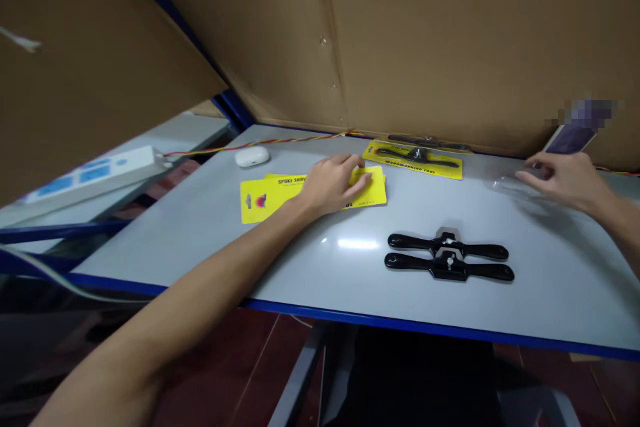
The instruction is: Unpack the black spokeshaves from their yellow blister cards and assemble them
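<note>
My left hand (333, 181) lies on two overlapping yellow cards (265, 199) printed "SPOKE SHAVE", its fingers spread over their right part. Over at the right, my right hand (565, 177) hovers at a clear plastic cover (507, 185), thumb and index finger slightly apart; the cover is faint and its outline is hard to make out. Two black spokeshaves lie side by side nearer the front edge, a rear spokeshave (483, 251) and a front spokeshave (450, 264). Behind them, a packaged spokeshave (413, 160) rests on its yellow card.
A white earbud case (252, 157) sits at the back left. Brown cardboard (450, 33) walls the back, with a red-yellow cable (290, 141) along it. A power strip (95, 177) lies on the left surface. Behind my right hand stands a partly blurred phone-like object (575, 133).
</note>
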Demonstrator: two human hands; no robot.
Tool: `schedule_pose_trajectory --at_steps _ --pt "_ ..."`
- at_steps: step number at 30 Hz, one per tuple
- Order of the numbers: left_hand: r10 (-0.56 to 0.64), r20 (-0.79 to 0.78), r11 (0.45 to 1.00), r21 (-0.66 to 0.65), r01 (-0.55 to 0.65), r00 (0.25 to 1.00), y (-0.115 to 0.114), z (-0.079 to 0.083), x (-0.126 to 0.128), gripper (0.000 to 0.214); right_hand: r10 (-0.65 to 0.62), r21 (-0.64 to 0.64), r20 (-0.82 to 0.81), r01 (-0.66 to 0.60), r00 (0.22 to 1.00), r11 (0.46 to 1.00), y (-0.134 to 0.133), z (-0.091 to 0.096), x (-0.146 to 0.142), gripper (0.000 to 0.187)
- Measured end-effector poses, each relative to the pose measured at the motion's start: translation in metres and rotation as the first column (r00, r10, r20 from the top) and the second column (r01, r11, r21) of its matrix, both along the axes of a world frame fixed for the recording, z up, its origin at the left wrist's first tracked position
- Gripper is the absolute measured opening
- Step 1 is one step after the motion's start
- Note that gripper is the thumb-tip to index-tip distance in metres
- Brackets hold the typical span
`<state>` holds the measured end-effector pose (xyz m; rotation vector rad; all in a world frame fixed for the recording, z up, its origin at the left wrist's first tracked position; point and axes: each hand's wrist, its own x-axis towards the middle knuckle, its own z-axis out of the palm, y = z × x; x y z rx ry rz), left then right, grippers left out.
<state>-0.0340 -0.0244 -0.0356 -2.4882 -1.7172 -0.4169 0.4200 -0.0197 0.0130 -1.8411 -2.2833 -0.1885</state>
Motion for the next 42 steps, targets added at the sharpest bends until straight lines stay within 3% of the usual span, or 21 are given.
schedule_pose_trajectory --at_steps 3,6,9,11,15,18,22,25,30,33,37,42 --pt "-0.221 0.018 0.969 0.121 0.217 0.975 -0.003 -0.005 0.006 0.049 0.103 -0.042 -0.004 -0.103 0.995 0.994 -0.020 -0.018 0.056 0.052" --pt "-0.537 0.015 0.839 0.114 0.532 0.843 -0.013 -0.007 0.017 0.049 0.143 -0.099 -0.053 -0.147 0.988 0.984 -0.032 -0.035 0.082 0.061" --pt "-0.731 -0.009 0.682 0.009 0.731 0.682 -0.026 -0.008 0.029 0.049 0.181 -0.007 -0.103 -0.182 0.978 0.983 -0.039 -0.041 0.074 0.054" --pt "-0.751 0.011 0.659 -0.053 0.751 0.660 -0.033 -0.009 0.035 0.048 0.231 0.085 -0.125 -0.221 0.965 0.972 -0.043 -0.037 0.053 0.051" --pt "-0.694 0.146 0.688 -0.153 0.709 0.705 -0.036 -0.012 0.038 0.040 0.345 0.200 -0.137 -0.315 0.928 0.928 -0.054 -0.020 -0.004 0.042" --pt "-0.679 0.134 0.711 -0.126 0.692 0.722 -0.035 -0.013 0.036 0.038 0.451 0.266 -0.074 -0.418 0.890 0.869 -0.062 -0.010 -0.041 0.031" --pt "-0.692 0.031 0.720 -0.037 0.693 0.721 -0.034 -0.014 0.035 0.038 0.467 0.226 -0.048 -0.446 0.883 0.866 -0.070 -0.008 -0.076 0.027" --pt "-0.678 -0.066 0.733 0.019 0.680 0.732 -0.033 -0.014 0.035 0.043 0.480 0.138 -0.082 -0.467 0.874 0.874 -0.076 -0.016 -0.093 0.036" --pt "-0.601 -0.175 0.786 0.051 0.616 0.780 -0.034 -0.016 0.037 0.041 0.354 -0.128 -0.275 -0.398 0.894 0.908 -0.081 -0.026 -0.107 0.048" --pt "-0.547 -0.186 0.824 0.055 0.564 0.816 -0.036 -0.019 0.039 0.033 0.334 -0.223 -0.317 -0.412 0.888 0.883 -0.081 -0.024 -0.109 0.050" --pt "-0.527 -0.161 0.833 0.098 0.544 0.835 -0.037 -0.020 0.039 0.035 0.423 -0.270 -0.205 -0.467 0.883 0.842 -0.076 -0.021 -0.104 0.070" --pt "-0.499 -0.006 0.849 0.198 0.490 0.867 -0.038 -0.012 0.040 0.041 0.408 -0.258 -0.131 -0.428 0.904 0.866 -0.069 -0.025 -0.100 0.072"
